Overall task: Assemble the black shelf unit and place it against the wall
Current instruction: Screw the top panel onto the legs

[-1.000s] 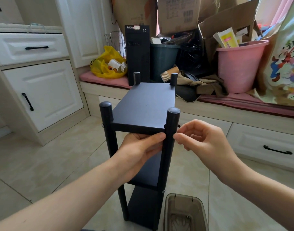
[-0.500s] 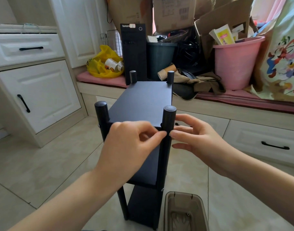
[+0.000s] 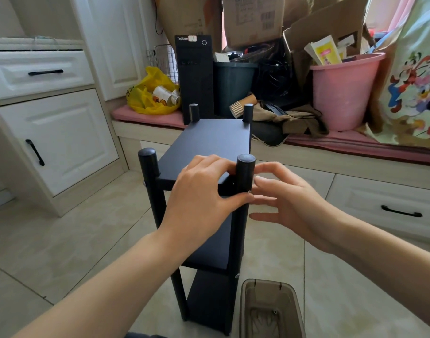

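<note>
The black shelf unit (image 3: 209, 142) stands upright on the tiled floor in front of me, with three boards between four round posts. My left hand (image 3: 201, 198) grips the near right post (image 3: 245, 167) at the top board's corner: fingers curl over the board behind the post and the thumb presses its front beside a small silver screw head. My right hand (image 3: 289, 203) sits just right of that post with fingers relaxed and spread. Its upper fingertips are close to or touching the post, and it holds nothing.
A translucent brown bin (image 3: 270, 311) stands on the floor by the shelf's right foot. Behind is a cushioned bench with a black computer tower (image 3: 196, 76), yellow bag (image 3: 150, 93), pink bucket (image 3: 343, 93) and cardboard boxes. White cabinets (image 3: 57, 135) line the left.
My left hand rose from under the top board's front edge and wrapped the corner at the near right post. My right hand opened from a pinch and its fingers spread beside the post.
</note>
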`<state>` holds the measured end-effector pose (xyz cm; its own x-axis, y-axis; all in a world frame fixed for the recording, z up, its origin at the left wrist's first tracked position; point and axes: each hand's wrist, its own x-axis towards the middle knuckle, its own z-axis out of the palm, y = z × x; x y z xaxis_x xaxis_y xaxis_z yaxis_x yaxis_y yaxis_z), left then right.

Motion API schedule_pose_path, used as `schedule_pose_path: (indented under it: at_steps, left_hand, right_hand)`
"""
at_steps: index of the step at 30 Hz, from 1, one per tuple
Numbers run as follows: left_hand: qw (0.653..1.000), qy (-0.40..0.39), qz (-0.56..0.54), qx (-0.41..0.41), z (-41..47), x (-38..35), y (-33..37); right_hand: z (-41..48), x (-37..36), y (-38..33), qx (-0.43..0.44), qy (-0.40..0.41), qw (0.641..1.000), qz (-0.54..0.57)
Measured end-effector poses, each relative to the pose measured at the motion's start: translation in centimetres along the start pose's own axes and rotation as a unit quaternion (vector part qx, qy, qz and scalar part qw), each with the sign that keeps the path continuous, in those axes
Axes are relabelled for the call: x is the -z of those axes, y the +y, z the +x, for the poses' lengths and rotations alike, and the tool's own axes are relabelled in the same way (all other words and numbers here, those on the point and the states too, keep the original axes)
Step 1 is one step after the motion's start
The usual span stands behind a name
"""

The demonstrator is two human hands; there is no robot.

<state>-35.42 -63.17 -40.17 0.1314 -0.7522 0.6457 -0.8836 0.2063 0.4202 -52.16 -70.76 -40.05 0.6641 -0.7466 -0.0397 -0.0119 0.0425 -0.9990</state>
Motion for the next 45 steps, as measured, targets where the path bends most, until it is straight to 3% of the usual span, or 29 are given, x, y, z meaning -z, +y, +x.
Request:
schedule_pose_path:
  at_steps: [3, 7, 17, 23, 30, 35, 39, 45]
  left_hand:
    - [1.000, 0.002, 0.001, 0.001, -0.1, 0.0, 0.1]
    - [1.000, 0.009, 0.003, 0.001, -0.3, -0.2, 0.1]
    - [0.997, 0.011, 0.071, -0.016, -0.3, -0.1, -0.3]
    - [0.992, -0.045, 0.116, -0.009, -0.5, -0.2, -0.7]
    - [0.989, -0.003, 0.140, -0.041, -1.0, -0.8, -0.9]
    - [0.987, 0.025, 0.146, -0.065, -1.2, -1.2, -1.4]
    - [0.987, 0.042, 0.138, -0.075, -1.3, -1.4, -1.4]
    - [0.985, 0.057, 0.134, -0.088, -1.3, -1.7, -1.8]
  right_hand:
    - [0.9, 0.0, 0.1, -0.043, 0.044, 0.998, 0.023]
    - [1.9, -0.3, -0.7, -0.094, 0.006, 0.996, -0.005]
    - [2.2, -0.4, -2.0, -0.081, -0.070, 0.994, 0.000]
    - [2.3, -0.3, -1.8, -0.074, -0.070, 0.995, -0.003]
    - [1.8, 0.3, -1.4, -0.079, -0.055, 0.995, 0.009]
    - [1.1, 2.2, 0.0, -0.091, -0.038, 0.993, -0.061]
    - [2.0, 4.0, 2.6, -0.152, -0.063, 0.971, -0.176]
    - [4.0, 6.9, 11.0, -0.305, -0.140, 0.892, -0.303]
